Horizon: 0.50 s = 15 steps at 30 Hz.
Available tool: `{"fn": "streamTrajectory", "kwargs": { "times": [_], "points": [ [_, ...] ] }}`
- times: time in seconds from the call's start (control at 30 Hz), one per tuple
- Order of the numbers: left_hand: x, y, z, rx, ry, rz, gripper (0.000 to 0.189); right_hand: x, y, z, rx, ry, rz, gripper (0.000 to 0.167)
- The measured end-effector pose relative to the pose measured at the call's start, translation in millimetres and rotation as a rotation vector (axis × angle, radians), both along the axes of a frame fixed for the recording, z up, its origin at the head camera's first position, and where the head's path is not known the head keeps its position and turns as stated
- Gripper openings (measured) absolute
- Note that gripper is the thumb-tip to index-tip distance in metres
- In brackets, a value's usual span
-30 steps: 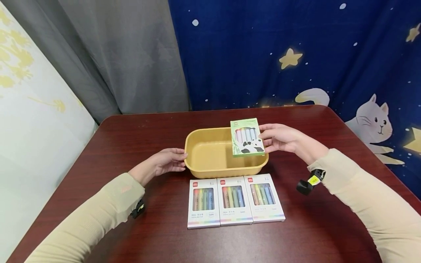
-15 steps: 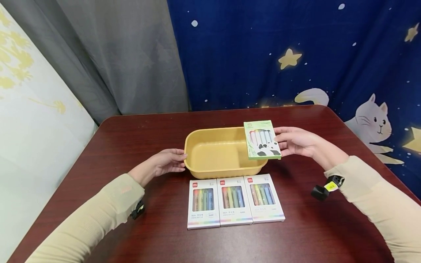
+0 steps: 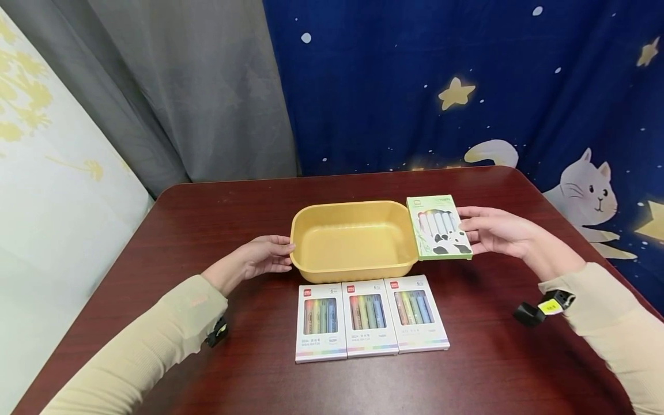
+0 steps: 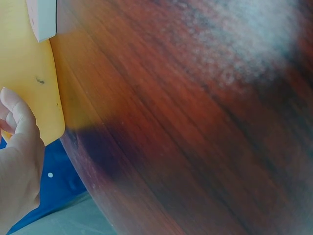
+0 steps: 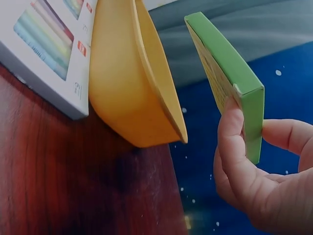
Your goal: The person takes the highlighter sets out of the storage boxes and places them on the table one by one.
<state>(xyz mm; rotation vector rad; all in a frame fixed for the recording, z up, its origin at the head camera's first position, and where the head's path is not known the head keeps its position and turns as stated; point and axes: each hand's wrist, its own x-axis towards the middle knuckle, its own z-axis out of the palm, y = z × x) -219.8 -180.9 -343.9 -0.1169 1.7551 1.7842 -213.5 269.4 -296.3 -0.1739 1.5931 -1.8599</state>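
Note:
My right hand (image 3: 495, 231) pinches the right edge of a green box of markers (image 3: 440, 227) with a panda print and a window showing colored pens. In the right wrist view the box (image 5: 232, 58) is held up off the table, thumb on one face and fingers on the other. A yellow plastic bin (image 3: 355, 272) with nothing in it lies just left of the box. At the bin's left end, my left hand (image 3: 261, 256) touches the outside wall with fingers fairly straight. In the left wrist view, part of that hand (image 4: 22, 142) is cut off by the frame.
Three white highlighter boxes (image 3: 320, 346) lie side by side on the dark red table (image 3: 233, 369), in front of the bin. Grey and starry blue curtains (image 3: 373, 86) hang behind the table's far edge. A white panel (image 3: 52, 202) stands at the left.
My right hand has carried the green marker box from over the bin to its right side, slightly nearer to me. My left hand and the bin have stayed about where they were.

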Motion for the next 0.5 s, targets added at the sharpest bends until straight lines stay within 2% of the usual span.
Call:
{"fn": "streamTrajectory", "kwargs": {
  "times": [0.1,0.5],
  "points": [
    [-0.3,0.5,0.1,0.000,-0.005,0.007,0.034,2.7,8,-4.1,-0.048,0.006,0.035,0.028],
    [0.1,0.7,1.8,-0.001,-0.012,0.017,0.034,18.3,31,-25.1,-0.132,0.002,0.097,0.032]
  ]
}}
